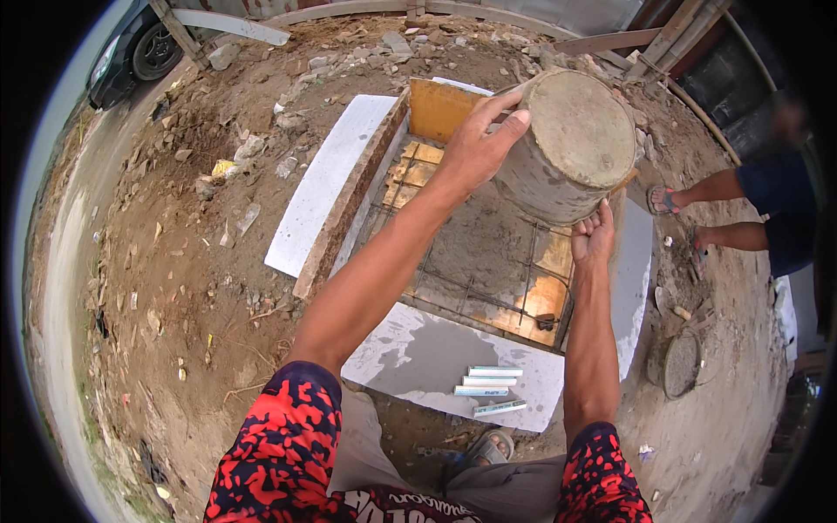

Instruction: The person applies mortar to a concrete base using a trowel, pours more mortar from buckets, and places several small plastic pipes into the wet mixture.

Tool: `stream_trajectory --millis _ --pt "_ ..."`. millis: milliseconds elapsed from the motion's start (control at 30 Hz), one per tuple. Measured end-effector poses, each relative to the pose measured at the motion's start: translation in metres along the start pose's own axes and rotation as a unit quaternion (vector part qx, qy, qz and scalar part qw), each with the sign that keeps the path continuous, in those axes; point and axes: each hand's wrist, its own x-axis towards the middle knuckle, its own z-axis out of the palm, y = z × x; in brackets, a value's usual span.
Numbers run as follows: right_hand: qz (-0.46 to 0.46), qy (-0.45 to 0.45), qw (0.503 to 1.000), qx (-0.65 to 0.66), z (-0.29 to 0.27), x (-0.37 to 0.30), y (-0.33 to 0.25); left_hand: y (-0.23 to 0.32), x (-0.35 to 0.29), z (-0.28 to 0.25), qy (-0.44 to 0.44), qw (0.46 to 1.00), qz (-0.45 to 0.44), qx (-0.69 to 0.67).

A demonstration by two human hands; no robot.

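Observation:
A cement-caked bucket (580, 126) is tipped over, its round bottom turned up toward me. My left hand (484, 139) grips the bucket near its bottom edge, thumb pressed along the side. Lower down on the right, my right hand (593, 234) is closed on the bucket's edge with curled fingers. Beneath it, wet grey concrete (475, 240) lies in a shallow rectangular form with a yellowish base. A grid of steel rebar (466, 292) crosses the form, partly covered by the concrete. The bucket's mouth is hidden from view.
White boards (331, 183) surround the form; several short white pipe pieces (490, 382) lie on the near one. A wooden plank (353, 196) edges the left side. Another bucket (678, 362) and a trowel (671, 305) are at right, near a person's legs (724, 187). A car (135, 52) stands far left.

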Motion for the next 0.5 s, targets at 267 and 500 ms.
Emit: stream_trajectory --millis 267,500 --pt "0.049 0.240 0.969 -0.007 -0.102 0.017 0.043 -0.042 -0.003 0.008 -0.038 0.985 -0.150 -0.070" --pt "0.147 0.287 0.946 -0.045 -0.116 -0.002 0.048 -0.054 -0.016 -0.037 -0.003 0.956 -0.281 -0.082"
